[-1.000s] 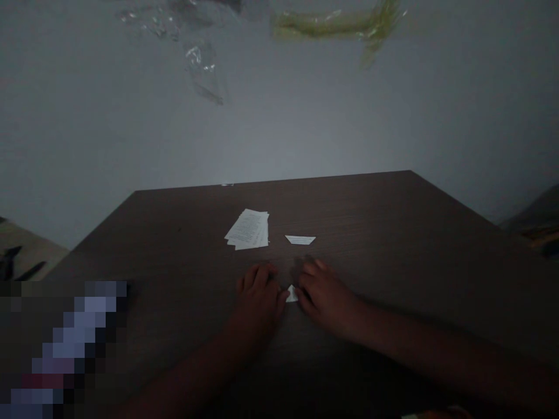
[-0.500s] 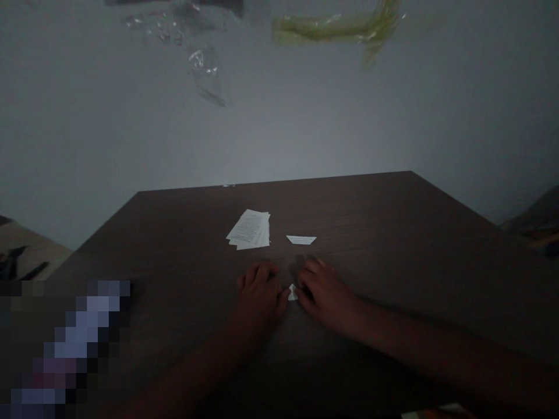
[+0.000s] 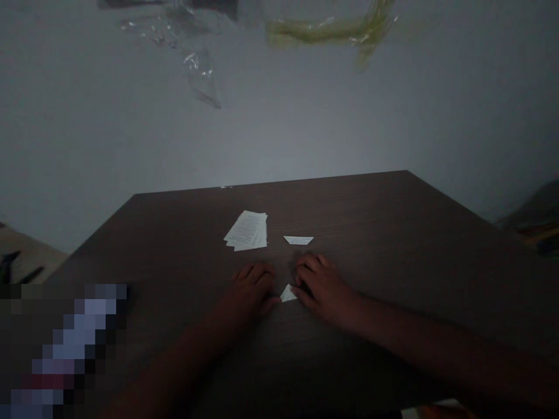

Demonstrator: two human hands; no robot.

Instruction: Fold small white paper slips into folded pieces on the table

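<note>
A small folded paper triangle (image 3: 288, 293), white, lies on the table between my two hands. My left hand (image 3: 254, 289) rests palm down to its left, fingers loosely bent and thumb stretched toward the paper's lower left corner. On the other side, my right hand (image 3: 325, 291) has its thumb at the paper's right edge. Its fingers curve onto the table, apart from the thumb. Just beyond the hands lies a folded paper strip (image 3: 299, 240), boat-shaped, with lines on it. The undersides of both hands are hidden.
A fanned stack of printed paper sheets (image 3: 247, 231) lies farther back on the dark wooden table (image 3: 349, 215). A pixelated long object (image 3: 78, 331) is at lower left. The table's back edge meets a wall (image 3: 305, 128) with clear and yellow tape (image 3: 318, 32).
My left thumb has drawn back a little to the left, and more of the paper triangle shows. My right hand stays almost in place. The whole view has shifted slightly.
</note>
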